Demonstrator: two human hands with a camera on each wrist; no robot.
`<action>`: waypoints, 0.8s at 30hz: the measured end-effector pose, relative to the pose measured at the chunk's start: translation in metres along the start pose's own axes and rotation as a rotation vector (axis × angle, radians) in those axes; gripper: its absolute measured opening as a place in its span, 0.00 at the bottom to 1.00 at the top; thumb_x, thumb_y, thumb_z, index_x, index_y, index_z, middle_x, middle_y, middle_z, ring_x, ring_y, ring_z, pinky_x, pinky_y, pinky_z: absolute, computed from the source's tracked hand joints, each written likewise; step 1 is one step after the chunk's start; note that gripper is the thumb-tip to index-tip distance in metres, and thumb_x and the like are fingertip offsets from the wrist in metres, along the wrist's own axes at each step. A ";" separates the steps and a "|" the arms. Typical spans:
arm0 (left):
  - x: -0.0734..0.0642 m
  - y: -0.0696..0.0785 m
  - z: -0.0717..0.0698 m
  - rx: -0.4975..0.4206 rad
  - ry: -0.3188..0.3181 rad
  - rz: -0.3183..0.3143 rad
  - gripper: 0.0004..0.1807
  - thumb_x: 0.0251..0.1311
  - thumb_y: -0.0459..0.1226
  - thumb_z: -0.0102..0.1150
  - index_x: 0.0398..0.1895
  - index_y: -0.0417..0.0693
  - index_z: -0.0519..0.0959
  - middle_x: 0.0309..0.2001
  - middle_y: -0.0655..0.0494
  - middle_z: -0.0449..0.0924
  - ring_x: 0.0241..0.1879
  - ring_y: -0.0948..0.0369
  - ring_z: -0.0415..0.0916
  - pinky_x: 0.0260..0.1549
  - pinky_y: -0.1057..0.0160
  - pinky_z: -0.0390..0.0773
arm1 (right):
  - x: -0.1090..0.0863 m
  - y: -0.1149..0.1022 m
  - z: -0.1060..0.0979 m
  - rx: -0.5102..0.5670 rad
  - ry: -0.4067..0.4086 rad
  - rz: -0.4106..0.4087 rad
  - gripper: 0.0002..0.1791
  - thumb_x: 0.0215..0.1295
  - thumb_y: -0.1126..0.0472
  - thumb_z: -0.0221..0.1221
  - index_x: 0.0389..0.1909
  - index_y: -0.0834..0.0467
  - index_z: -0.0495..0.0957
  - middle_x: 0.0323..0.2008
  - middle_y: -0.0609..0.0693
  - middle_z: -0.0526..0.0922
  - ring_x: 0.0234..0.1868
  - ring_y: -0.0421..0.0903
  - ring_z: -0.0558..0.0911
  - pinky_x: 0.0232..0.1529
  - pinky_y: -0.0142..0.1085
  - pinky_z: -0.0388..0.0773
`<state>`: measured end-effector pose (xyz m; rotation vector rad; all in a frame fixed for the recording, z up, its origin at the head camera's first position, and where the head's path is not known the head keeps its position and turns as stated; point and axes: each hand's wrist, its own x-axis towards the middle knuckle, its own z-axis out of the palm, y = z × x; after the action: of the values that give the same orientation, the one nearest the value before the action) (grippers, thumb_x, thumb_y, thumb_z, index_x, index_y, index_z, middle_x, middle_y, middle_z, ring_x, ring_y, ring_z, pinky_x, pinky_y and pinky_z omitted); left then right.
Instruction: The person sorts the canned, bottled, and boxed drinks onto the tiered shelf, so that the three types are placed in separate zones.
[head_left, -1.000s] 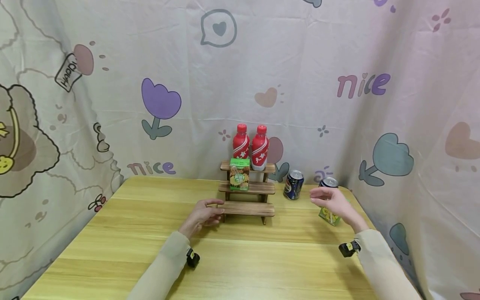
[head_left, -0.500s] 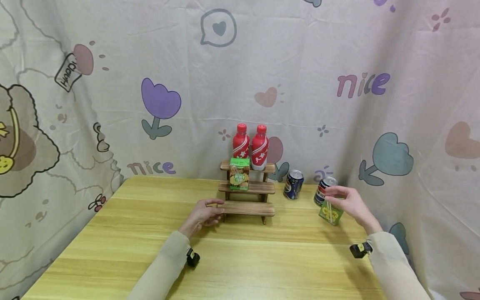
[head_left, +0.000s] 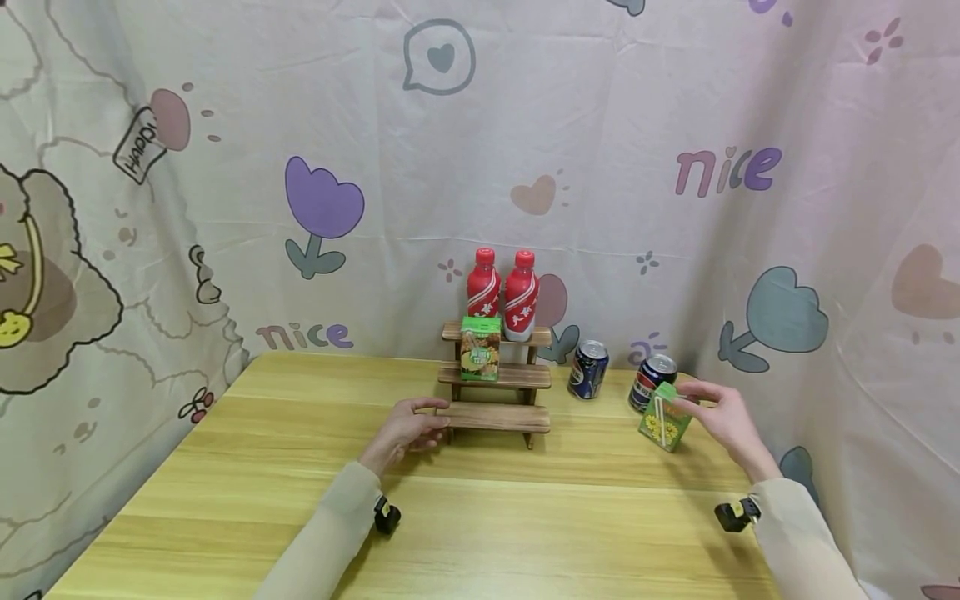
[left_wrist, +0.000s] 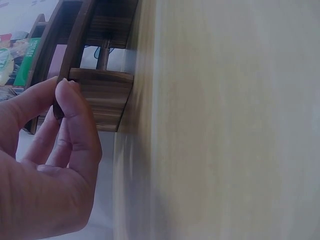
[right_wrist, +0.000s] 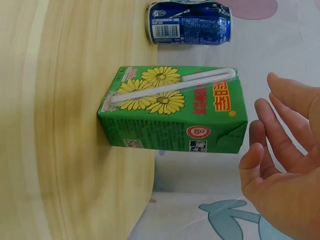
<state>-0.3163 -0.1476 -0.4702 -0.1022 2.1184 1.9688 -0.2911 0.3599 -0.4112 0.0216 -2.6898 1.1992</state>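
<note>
My left hand [head_left: 408,433] pinches the left end of the lowest board of a three-step wooden display rack [head_left: 495,417]; the left wrist view shows thumb and fingertips on either side of the board's edge. On the table at the right stands a green drink carton [head_left: 663,421] with yellow flowers and a white straw on its side. Beside its top is my right hand [head_left: 723,417]. In the right wrist view the loosely bent fingers [right_wrist: 272,125] sit just off the top of the carton, with a small gap and nothing held.
Two red bottles [head_left: 521,296] stand on the rack's top step, and another green carton [head_left: 480,350] on the middle one. One dark blue can [head_left: 588,369] stands right of the rack; a second can [head_left: 651,383] is just behind the flowered carton. A printed curtain [head_left: 420,167] hangs behind.
My right hand has moved right and slightly down, from in front of the second can to the right side of the flowered carton, uncovering both. My left hand stays on the rack.
</note>
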 end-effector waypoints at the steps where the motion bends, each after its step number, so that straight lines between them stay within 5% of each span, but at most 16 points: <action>1: 0.000 0.000 0.000 -0.001 0.003 -0.004 0.22 0.60 0.33 0.65 0.58 0.44 0.77 0.32 0.50 0.85 0.23 0.62 0.78 0.23 0.65 0.82 | 0.000 0.001 0.000 -0.001 0.001 0.006 0.27 0.66 0.50 0.62 0.60 0.63 0.76 0.59 0.67 0.75 0.58 0.58 0.73 0.55 0.58 0.71; 10: -0.004 -0.001 -0.006 -0.012 0.028 -0.011 0.23 0.59 0.32 0.65 0.59 0.45 0.77 0.33 0.48 0.85 0.24 0.62 0.79 0.22 0.68 0.81 | 0.004 0.005 0.002 0.020 -0.014 0.044 0.36 0.65 0.45 0.62 0.66 0.64 0.69 0.69 0.70 0.62 0.68 0.70 0.62 0.60 0.68 0.63; 17: -0.003 0.000 -0.005 -0.005 0.024 -0.021 0.23 0.58 0.32 0.66 0.58 0.46 0.78 0.32 0.49 0.85 0.24 0.62 0.79 0.24 0.67 0.82 | 0.003 0.012 0.004 0.053 -0.025 0.049 0.39 0.64 0.46 0.64 0.68 0.64 0.65 0.67 0.71 0.65 0.66 0.67 0.65 0.61 0.66 0.63; 20: -0.001 0.000 -0.003 -0.007 0.032 -0.021 0.22 0.58 0.32 0.66 0.57 0.47 0.79 0.31 0.49 0.85 0.23 0.62 0.78 0.23 0.67 0.82 | 0.002 0.017 0.006 0.074 -0.015 0.046 0.41 0.63 0.46 0.65 0.70 0.63 0.64 0.66 0.70 0.67 0.64 0.64 0.68 0.59 0.59 0.69; 24: 0.000 0.001 0.000 -0.003 0.030 -0.012 0.22 0.57 0.32 0.66 0.57 0.47 0.79 0.29 0.49 0.84 0.22 0.62 0.77 0.21 0.69 0.80 | -0.001 0.022 0.012 0.087 0.012 0.086 0.43 0.63 0.46 0.65 0.72 0.63 0.60 0.66 0.68 0.68 0.61 0.58 0.71 0.54 0.37 0.75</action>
<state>-0.3165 -0.1479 -0.4690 -0.1461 2.1285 1.9754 -0.2940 0.3658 -0.4350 -0.0895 -2.6511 1.3361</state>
